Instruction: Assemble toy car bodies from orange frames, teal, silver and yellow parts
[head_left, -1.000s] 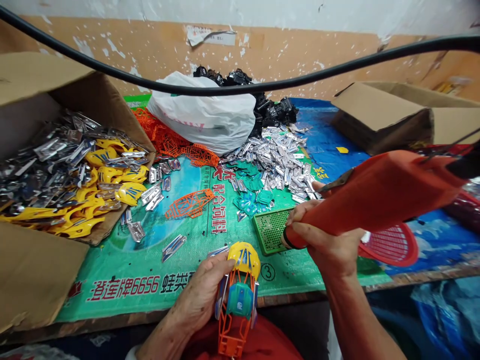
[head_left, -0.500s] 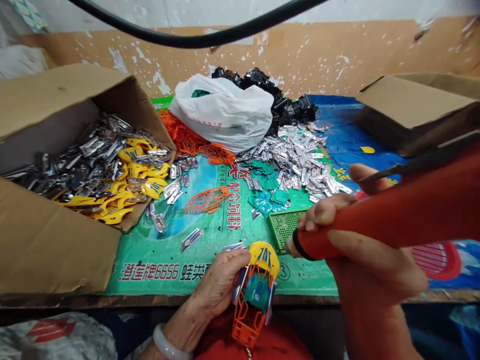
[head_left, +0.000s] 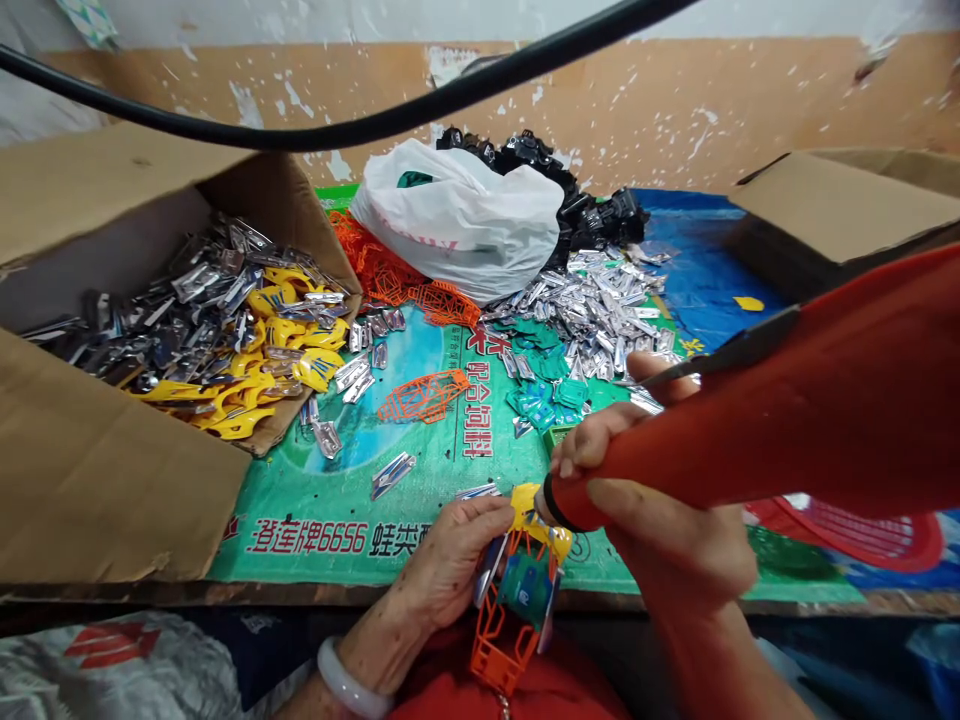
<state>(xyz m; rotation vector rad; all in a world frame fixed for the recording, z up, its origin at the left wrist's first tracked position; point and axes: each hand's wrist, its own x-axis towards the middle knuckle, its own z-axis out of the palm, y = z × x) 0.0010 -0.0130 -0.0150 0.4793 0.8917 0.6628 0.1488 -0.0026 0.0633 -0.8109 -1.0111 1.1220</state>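
My left hand (head_left: 457,550) is closed on the edge of a toy car body (head_left: 504,635), thumb on top. The body has an orange lattice frame, a yellow front piece (head_left: 523,498), a teal-green insert (head_left: 523,588) and silver side strips. It is tilted toward me, above the table's front edge. My right hand (head_left: 675,530) is wrapped around a red power screwdriver (head_left: 690,440) with a black collar near its tip. That tip is at the yellow front piece, close to my left fingertips; whether it touches a screw is hidden.
An open cardboard box (head_left: 112,470) at left holds silver and yellow parts. Behind are orange frames (head_left: 424,395), a white plastic bag (head_left: 457,225), black parts (head_left: 600,215), silver strips (head_left: 600,310) and green pieces (head_left: 551,395). A red basket (head_left: 900,540) sits at right; a black cable (head_left: 360,130) hangs across.
My right hand has brought the screwdriver left and down, from beside the toy car body onto its yellow front. My left hand keeps its hold. The view has shifted slightly.
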